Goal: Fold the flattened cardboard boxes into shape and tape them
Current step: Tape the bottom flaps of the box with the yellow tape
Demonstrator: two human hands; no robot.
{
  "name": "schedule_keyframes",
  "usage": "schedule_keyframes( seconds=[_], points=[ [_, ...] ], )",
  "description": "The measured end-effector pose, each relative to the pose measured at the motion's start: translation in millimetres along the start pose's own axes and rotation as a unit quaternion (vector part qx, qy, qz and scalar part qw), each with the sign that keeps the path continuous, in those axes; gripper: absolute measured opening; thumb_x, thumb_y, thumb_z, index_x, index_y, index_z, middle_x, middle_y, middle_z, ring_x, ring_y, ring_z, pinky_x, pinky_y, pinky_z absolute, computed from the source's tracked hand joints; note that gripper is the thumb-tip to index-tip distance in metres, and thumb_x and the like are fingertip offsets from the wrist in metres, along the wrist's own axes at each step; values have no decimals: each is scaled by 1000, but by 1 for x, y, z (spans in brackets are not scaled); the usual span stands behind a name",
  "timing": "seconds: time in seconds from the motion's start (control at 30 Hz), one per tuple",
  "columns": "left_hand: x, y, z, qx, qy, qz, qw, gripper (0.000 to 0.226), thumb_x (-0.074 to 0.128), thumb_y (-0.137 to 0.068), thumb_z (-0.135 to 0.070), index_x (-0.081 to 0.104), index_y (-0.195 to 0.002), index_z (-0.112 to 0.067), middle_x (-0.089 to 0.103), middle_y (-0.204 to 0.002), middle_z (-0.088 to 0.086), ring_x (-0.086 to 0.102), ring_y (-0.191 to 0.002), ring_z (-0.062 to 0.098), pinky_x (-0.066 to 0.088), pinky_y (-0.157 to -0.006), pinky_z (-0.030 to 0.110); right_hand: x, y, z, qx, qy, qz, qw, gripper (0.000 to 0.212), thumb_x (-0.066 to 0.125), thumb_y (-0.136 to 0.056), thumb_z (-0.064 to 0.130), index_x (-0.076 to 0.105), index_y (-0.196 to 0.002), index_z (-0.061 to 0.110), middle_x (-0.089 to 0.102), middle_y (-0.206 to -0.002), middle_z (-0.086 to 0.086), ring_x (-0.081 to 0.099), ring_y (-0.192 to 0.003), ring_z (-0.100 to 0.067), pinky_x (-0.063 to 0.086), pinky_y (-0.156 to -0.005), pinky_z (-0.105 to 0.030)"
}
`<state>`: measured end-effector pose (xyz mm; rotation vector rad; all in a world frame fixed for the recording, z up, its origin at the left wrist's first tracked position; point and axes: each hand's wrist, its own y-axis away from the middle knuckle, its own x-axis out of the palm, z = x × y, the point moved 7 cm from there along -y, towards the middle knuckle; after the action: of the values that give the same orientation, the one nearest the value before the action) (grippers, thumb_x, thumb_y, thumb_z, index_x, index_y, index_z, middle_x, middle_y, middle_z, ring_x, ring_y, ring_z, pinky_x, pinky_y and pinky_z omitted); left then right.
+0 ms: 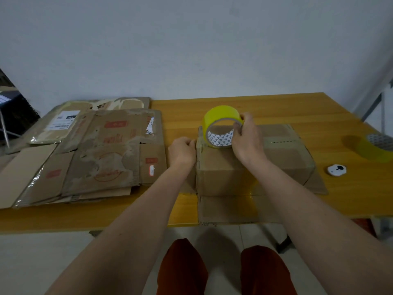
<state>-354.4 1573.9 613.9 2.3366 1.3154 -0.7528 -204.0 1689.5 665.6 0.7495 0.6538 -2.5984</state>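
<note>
Our right hand grips the yellow tape roll upright on the brown folded cardboard box, its long axis running left-right mid-table; our left hand is curled against its left end; flattened cardboard sheets crowd the left, while bare wooden table lies right.

- A folded brown cardboard box stands on the wooden desk, closed on top, with loose flaps lying flat towards the near edge and to its right.
- A yellow tape roll stands on edge on the box's top, at its left end; its inner core has a printed triangle pattern.
- A pile of flattened, worn cardboard boxes lies on the desk's left side, with red printing and white labels.
</note>
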Motion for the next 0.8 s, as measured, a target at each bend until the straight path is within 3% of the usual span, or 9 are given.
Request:
schedule_keyframes(
  seconds=[0.07, 0.17, 0.3, 0.4, 0.47, 0.53, 0.6, 0.7, 0.8],
  points=[
    [6, -1, -3, 15, -20, 21, 999, 33, 43, -103, -22, 51, -73, -10, 50, -72, 0, 47, -75, 19, 31, -53, 29, 0, 0, 0, 2, 3, -3, 1000, 18, 38, -101, 19, 47, -114, 11, 56, -85, -10, 54, -83, -31, 41, -68, -41],
    [21, -6, 7, -3, -39, 98, 994, 16, 39, -103, -20, 52, -105, -11, 57, -98, 8, 56, -92, 26, 47, -74, 35, -1, -2, -2, 7, 3, -8, 1000, 18, 38, -101, 19, 48, -114, 12, 56, -84, -8, 54, -83, -30, 41, -67, -40],
    [34, -3, 39, -58, -24, 152, 986, 36, 43, -99, -9, 46, -133, -3, 53, -134, 21, 55, -119, 38, 47, -100, 49, 0, -1, -2, 10, 2, -9, 1000, 18, 38, -102, 19, 47, -115, 13, 55, -84, -7, 54, -81, -28, 41, -65, -39],
    [13, 3, 19, 8, 68, 77, 995, 42, 36, -101, -7, 42, -143, -9, 47, -145, 9, 45, -132, 24, 37, -109, 34, -1, -2, -3, 11, 2, -9, 1000, 18, 39, -101, 17, 48, -116, 13, 57, -89, -7, 54, -84, -27, 42, -68, -38],
    [4, 17, -8, 119, 132, 98, 979, 47, 34, -102, -15, 36, -148, -17, 39, -152, 1, 32, -140, 16, 26, -113, 28, -2, -2, -4, 12, -4, -12, 1000, 19, 42, -99, 15, 49, -116, 12, 56, -90, -5, 51, -85, -24, 39, -68, -34],
    [13, 36, -29, 227, 55, 185, 954, 64, 38, -95, -48, 24, -153, -24, 22, -160, -6, 13, -148, 12, 14, -120, 34, -4, -2, -6, 19, -17, -17, 1000, 16, 48, -97, 14, 51, -112, 11, 54, -89, -3, 50, -83, -21, 37, -68, -31],
    [25, 42, -27, 264, -122, 231, 928, 109, 36, -73, -87, 5, -156, -24, -1, -164, -6, -6, -149, 10, 1, -122, 40, -4, -3, -9, 33, -25, -12, 999, 13, 51, -96, 15, 53, -107, 9, 54, -88, -4, 50, -82, -22, 35, -68, -30],
    [25, 39, -28, 264, -317, 218, 884, 138, 33, -48, -97, -7, -155, -19, -16, -162, 0, -18, -147, 13, -6, -121, 47, 0, -3, -8, 38, -21, 7, 999, 13, 45, -98, 17, 52, -105, 8, 55, -92, -7, 52, -88, -27, 40, -71, -35],
    [25, 38, -29, 252, -363, 220, 870, 137, 39, -53, -96, -8, -155, -18, -18, -161, 0, -17, -148, 13, -4, -119, 55, 3, -2, -5, 39, -12, 27, 999, 14, 40, -100, 15, 49, -107, 9, 60, -102, -11, 54, -93, -30, 47, -77, -42]
  ],
)
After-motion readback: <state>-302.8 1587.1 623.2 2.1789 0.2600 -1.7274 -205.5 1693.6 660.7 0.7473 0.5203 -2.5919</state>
